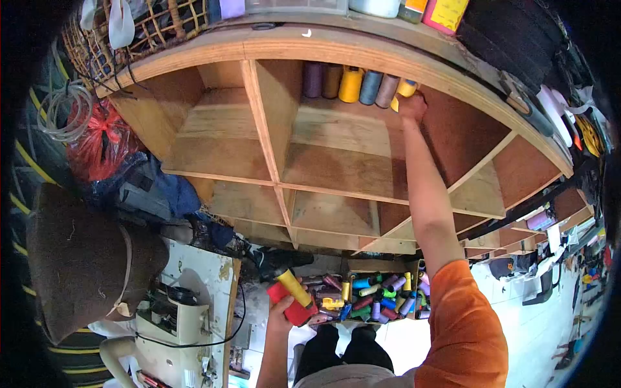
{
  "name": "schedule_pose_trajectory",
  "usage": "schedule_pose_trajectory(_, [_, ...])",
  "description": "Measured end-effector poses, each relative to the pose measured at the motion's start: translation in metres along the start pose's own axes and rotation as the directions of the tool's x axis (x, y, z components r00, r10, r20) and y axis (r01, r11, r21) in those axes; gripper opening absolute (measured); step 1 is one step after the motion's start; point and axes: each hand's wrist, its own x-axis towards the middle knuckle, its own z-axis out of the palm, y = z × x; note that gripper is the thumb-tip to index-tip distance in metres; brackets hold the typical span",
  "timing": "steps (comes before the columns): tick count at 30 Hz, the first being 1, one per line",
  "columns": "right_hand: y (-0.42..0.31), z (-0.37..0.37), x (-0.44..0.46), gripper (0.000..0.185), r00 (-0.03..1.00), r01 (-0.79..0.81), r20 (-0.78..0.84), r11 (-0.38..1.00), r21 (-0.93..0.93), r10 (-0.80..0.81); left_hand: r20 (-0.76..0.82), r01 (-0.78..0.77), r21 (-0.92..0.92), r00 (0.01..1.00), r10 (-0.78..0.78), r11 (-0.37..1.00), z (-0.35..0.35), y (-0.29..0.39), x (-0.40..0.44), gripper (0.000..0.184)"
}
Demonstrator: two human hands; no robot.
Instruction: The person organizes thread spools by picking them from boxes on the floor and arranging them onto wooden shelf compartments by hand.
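My right hand [413, 107] reaches deep into an upper cubby of the wooden shelf [259, 116]. Its fingers are closed around a yellow thread spool [406, 88] at the right end of a row. To the left of that spool stand a mauve spool [387, 91], a blue-grey spool [370, 88], a yellow-orange spool [350, 85], a brown spool [332, 81] and a purple spool [312, 80]. Lower down, my left hand [279, 317] grips a red thread spool [301, 314]. A slimmer yellow spool [294, 288] leans against the red one, and part of the grip is hidden.
Boxes of many-coloured spools [381, 299] stand on the floor below the shelf. A sewing machine [171, 323] is on a table at the lower left, near a brown covered bundle [84, 258]. A wicker basket [155, 29] and containers line the shelf top.
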Motion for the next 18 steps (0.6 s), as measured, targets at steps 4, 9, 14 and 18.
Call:
schedule_pose_trajectory(4, [0.019, 0.013, 0.011, 0.049, 0.987, 0.149, -0.068, 0.989, 0.007, -0.149, -0.009, -0.020, 0.011, 1.000, 0.020, 1.000, -0.011, 0.001, -0.001, 0.057])
schedule_pose_trajectory(9, [0.029, 0.019, -0.002, 0.044, 0.992, 0.111, -0.071, 0.982, 0.156, -0.101, -0.032, 0.023, 0.086, 0.999, -0.020, 0.996, -0.011, -0.004, 0.003, 0.056])
schedule_pose_trajectory(14, [0.012, -0.017, -0.051, 0.035, 0.996, 0.082, -0.050, 0.966, 0.246, -0.072, 0.022, 0.046, 0.079, 0.999, -0.048, 0.996, 0.014, -0.006, 0.018, 0.058])
schedule_pose_trajectory(18, [-0.012, -0.091, -0.133, 0.027, 0.895, -0.029, 0.384, 0.828, 0.560, -0.228, 0.147, -0.048, 0.100, 0.989, 0.033, 0.994, 0.067, 0.013, 0.035, 0.060])
